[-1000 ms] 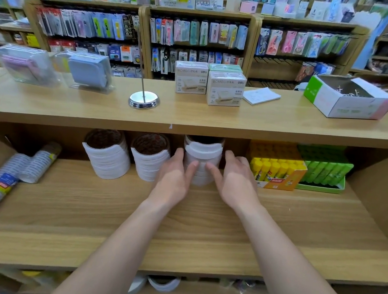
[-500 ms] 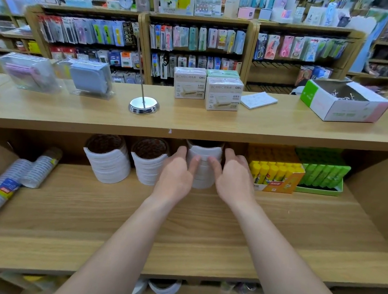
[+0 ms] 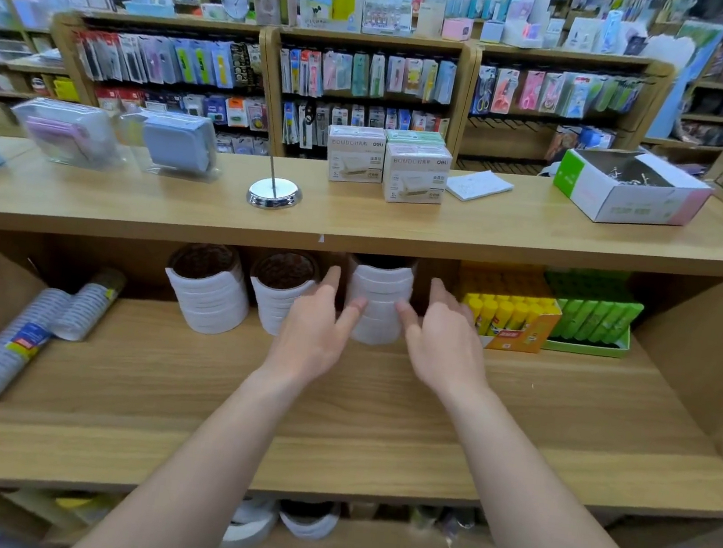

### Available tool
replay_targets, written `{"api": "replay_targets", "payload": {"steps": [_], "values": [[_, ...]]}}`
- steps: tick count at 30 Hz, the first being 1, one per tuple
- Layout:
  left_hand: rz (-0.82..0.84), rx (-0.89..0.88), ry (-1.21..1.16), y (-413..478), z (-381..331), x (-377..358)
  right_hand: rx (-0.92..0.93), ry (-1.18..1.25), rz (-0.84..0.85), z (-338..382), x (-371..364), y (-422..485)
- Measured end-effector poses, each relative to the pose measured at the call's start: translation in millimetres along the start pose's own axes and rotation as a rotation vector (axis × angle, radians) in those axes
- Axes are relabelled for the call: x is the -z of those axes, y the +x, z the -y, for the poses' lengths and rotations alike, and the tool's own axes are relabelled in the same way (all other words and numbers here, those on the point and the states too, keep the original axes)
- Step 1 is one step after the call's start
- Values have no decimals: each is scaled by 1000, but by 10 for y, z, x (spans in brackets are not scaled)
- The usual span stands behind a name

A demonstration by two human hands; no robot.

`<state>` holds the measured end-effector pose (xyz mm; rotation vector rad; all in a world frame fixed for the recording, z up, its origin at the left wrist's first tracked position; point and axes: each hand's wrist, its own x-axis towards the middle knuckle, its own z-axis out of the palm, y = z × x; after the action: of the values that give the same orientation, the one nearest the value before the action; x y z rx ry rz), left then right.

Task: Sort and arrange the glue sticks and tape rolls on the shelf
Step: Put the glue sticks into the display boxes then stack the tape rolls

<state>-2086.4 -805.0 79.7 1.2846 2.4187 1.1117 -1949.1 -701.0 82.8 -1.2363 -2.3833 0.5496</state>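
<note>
A stationery shop's pale, wood-grained shelf (image 3: pixel 516 409) carries three upright cylindrical stacks of flat white tape rolls with dark brown cores. The rightmost stack (image 3: pixel 379 294) stands between the middle stack (image 3: pixel 276 295) and a yellow cardboard box of glue sticks (image 3: pixel 506 313). Both forearms reach forward. The left hand (image 3: pixel 314 336) and right hand (image 3: pixel 446 349) flank that stack, fingers straight, thumb tips at its front, neither clasped around it.

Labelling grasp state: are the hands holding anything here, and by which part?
Nothing is gripped. The left hand and right hand are open on either side of the rightmost stack of white tape rolls, with the thumb tips touching its front at mid-height.
</note>
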Motion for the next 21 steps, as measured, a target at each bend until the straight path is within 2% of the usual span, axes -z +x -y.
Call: {"api": "replay_targets", "payload": {"steps": [4,10,15,18,21], "values": [[13,-82,204,-547,456,180,85,-205,25,-61,-115,-522],[-6,57,516,-1104,1214,687,337,-231,211,482,-529,-781],[-90,154,492,-1484,1777,1174,529,-197,354,1255,-1044,-863],[-226,144,502,-1716,2042,1452,636,-178,393,1741,-1337,-899],[-359,203,537,-1807,2293,1713,667,-84,384,2228,-1580,-820]]}}
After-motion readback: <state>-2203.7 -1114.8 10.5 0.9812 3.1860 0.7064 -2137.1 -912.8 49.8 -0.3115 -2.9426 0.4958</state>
